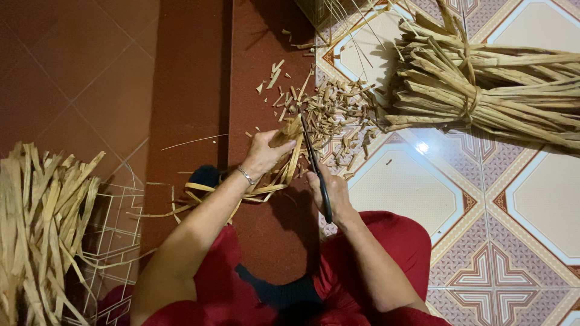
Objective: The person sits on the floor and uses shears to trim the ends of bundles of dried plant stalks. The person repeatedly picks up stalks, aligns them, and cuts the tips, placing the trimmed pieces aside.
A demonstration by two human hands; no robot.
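Two hands work over the floor (193, 90). The left hand (264, 154) has its fingers (285, 151) clenched around one bunch of flat straw strips (284, 172); the strips pass under the palm, their cut ends poke out just past the fingertips toward the far side, and their long tails fan out to the near left below the wrist, which wears one thin bracelet (246, 175). The right hand (334, 194) grips one pair of black-handled scissors (315, 169), fingers closed through and around the handles; the blades point to the far side and lie just right of the strip ends, touching or nearly touching them. Whether the blades are parted cannot be told.

Beyond the fingertips, one scattered heap of short straw offcuts (338, 111) spreads across the floor where red carpet meets patterned tile. At the far right lies one large tied bundle of thick dried stalks (483, 90), bound once around its middle. At the near left, one loose stack of flat strips (42, 223) rests on one white wire rack (115, 241). The person's lap shows red cloth (386, 241).
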